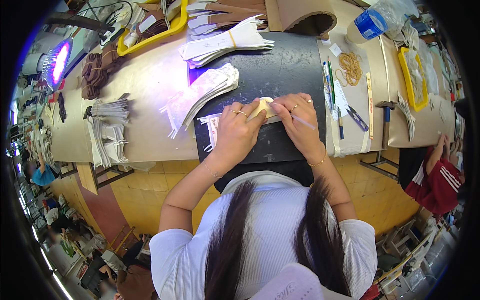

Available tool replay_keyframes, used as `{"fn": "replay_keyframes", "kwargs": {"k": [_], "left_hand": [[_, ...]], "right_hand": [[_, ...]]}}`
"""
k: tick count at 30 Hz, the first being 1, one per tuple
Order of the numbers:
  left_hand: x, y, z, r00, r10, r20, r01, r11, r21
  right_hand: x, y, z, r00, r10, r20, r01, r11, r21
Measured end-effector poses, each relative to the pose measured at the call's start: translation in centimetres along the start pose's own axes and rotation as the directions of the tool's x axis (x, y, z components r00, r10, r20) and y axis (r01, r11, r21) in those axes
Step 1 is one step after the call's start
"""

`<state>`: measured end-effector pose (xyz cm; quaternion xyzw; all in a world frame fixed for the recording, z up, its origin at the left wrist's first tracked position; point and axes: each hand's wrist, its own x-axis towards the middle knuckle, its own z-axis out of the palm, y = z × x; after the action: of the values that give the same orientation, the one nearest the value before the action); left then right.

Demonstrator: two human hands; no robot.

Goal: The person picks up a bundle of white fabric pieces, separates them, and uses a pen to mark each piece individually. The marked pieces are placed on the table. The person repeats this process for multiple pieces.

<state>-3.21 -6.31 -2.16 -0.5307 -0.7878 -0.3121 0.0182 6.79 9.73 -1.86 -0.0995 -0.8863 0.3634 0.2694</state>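
On a black mat (280, 60) in front of me lies a pale leather-like piece with a cream-yellow part (263, 107). My left hand (236, 129) presses and pinches this piece between thumb and fingers. Its white, printed end with narrow strips (210, 131) sticks out left of that hand. From the other side, my right hand (299, 120) is closed at the piece's right edge, and a thin, translucent whitish stick (303, 122) juts from its fingers. The fingers cover most of the piece. Just beyond my left hand a fanned stack of white cut pieces (207, 92) rests on the mat.
A banded white bundle (225, 42) lies at the mat's far edge. Further left are a lit lamp (60, 62), brown bundles (95, 75) and white stacks (107, 142). Rubber bands (351, 69), pens (330, 82), a cutter (357, 119) and a hammer (386, 125) lie right.
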Motion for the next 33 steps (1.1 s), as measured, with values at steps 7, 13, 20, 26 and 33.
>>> {"fn": "replay_keyframes", "kwargs": {"k": [7,13,20,26,33], "left_hand": [[-0.2,-0.1,-0.1,1.0,0.001,0.01,-0.001,1.0,0.008],[0.2,-0.4,-0.8,0.995,0.076,-0.058,-0.08,0.995,-0.065],[-0.1,-0.9,-3.0,0.986,-0.137,-0.097,0.105,0.954,-0.279],[-0.3,-0.8,-1.4,0.993,-0.109,0.049,0.116,0.977,-0.18],[0.0,-0.8,-1.2,0.995,-0.07,0.071,0.083,0.975,-0.207]], "right_hand": [[0.1,-0.1,-2.1,0.995,-0.05,0.091,0.067,0.979,-0.194],[-0.1,-0.7,-2.4,0.991,0.043,-0.128,-0.029,0.993,0.113],[-0.8,-0.2,-2.2,0.978,0.191,-0.085,-0.165,0.955,0.248],[-1.2,-0.3,-1.6,0.967,0.239,-0.084,-0.204,0.932,0.301],[-2.3,0.1,-1.8,0.963,0.266,-0.033,-0.252,0.94,0.229]]}}
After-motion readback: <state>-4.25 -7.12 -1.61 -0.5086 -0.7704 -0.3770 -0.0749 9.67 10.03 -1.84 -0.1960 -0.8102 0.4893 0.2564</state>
